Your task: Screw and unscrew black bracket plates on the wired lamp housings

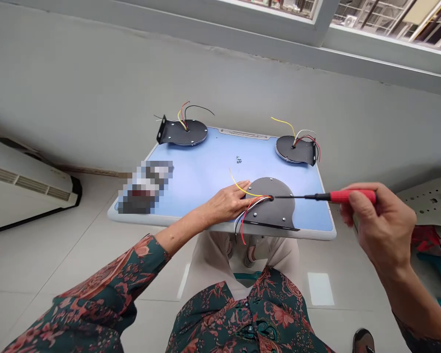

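Observation:
My right hand (384, 220) is closed around the red handle of a screwdriver (349, 196). The dark shaft points left, its tip close by the centre hole of a black round plate with a bent bracket edge (272, 208); contact cannot be told. My left hand (228, 201) grips the plate's left edge, some fingers hidden against it. Yellow, red, white and black wires (248, 213) come out of the centre hole and pass over and beside my left fingers. Several silver screw heads sit around the plate. Loose small screws (238, 159) lie behind it on the blue tabletop (194, 181).
Two similar black round units with brackets and wires stand at the table's back left (191, 133) and back right (292, 149). A blurred-out item (145, 189) lies at the left. A grey wall (132, 73) rises behind; a perforated plastic chair (431, 201) stands right.

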A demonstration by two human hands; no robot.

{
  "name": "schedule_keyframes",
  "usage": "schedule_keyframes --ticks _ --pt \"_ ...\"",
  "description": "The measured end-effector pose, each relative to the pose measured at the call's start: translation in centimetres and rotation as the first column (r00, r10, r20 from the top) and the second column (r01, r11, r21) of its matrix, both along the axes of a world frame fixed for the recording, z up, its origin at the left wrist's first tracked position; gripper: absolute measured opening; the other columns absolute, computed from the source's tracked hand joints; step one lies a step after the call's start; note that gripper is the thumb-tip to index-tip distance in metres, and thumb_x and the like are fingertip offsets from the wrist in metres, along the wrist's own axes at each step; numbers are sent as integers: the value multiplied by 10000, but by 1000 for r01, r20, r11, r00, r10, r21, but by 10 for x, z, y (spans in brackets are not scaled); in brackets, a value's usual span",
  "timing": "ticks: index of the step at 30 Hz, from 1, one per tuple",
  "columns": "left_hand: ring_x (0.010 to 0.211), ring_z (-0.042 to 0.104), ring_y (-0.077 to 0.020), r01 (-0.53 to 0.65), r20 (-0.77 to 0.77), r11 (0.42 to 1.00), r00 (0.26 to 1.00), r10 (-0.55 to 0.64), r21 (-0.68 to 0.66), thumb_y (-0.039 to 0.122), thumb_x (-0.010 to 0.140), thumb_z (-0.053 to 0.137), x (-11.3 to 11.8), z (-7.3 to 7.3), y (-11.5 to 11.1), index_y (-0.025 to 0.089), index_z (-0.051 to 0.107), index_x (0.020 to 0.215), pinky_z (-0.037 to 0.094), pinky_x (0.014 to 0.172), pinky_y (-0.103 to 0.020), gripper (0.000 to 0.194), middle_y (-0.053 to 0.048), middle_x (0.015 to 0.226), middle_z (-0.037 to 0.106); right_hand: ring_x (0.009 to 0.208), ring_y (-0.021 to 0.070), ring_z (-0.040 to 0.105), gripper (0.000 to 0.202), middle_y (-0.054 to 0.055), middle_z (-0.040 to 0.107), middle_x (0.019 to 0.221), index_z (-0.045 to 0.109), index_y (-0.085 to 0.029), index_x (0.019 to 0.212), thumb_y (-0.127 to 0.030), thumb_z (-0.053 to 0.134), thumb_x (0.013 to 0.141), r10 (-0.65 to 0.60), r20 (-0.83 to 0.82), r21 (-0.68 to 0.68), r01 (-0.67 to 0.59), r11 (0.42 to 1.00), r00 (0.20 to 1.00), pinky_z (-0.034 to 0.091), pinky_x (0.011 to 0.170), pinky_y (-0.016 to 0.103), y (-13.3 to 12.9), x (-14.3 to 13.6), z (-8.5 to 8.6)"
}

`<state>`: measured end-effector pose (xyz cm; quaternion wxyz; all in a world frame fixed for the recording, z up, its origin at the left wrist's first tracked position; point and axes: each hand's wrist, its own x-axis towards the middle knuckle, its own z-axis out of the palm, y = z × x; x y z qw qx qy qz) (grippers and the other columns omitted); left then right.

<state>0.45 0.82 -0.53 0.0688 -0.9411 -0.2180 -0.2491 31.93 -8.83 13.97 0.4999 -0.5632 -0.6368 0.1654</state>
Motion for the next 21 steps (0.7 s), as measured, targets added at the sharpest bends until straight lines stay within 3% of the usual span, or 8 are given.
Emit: schedule_keyframes --ticks 3,6,11,21 --pt "1311 590 -275 -24 -32 999 999 23 -23 212 1046 514 1 2 -1 302 441 1584 613 1010 -479 550 -145 1252 677 450 113 501 189 -40 601 573 715 -224 929 -403 669 969 21 396 138 -82 987 918 384 456 265 -10 -23 2" --pt "1290 600 -268 -41 -49 997 998 38 -58 204 1036 530 2 5 -2 321 421 1594 607 1009 -472 580 -142 1270 675 409 94 475 174 -45 618 565 679 -225 904 -352 609 1000 22 593 252 -210 945 805 346 447 269 -8 -43 -1" --pt "1293 597 -281 -62 -52 996 997 59 -59 222 1047 506 4 6 -3 330 448 1580 604 1003 -462 548 -162 1319 648 411 90 482 166 -38 655 602 635 -213 909 -319 575 1022 75 677 243 -319 916 732 382 487 263 -2 -58 -3" --pt "1385 550 -296 -47 -29 996 999 45 -80 248 1048 531 2 0 -2 323 461 1575 540 1115 -519 538 -172 1427 609 424 94 496 141 -28 668 622 637 -214 897 -284 589 1009 79 714 248 -357 901 696 371 499 272 -3 -66 -3"
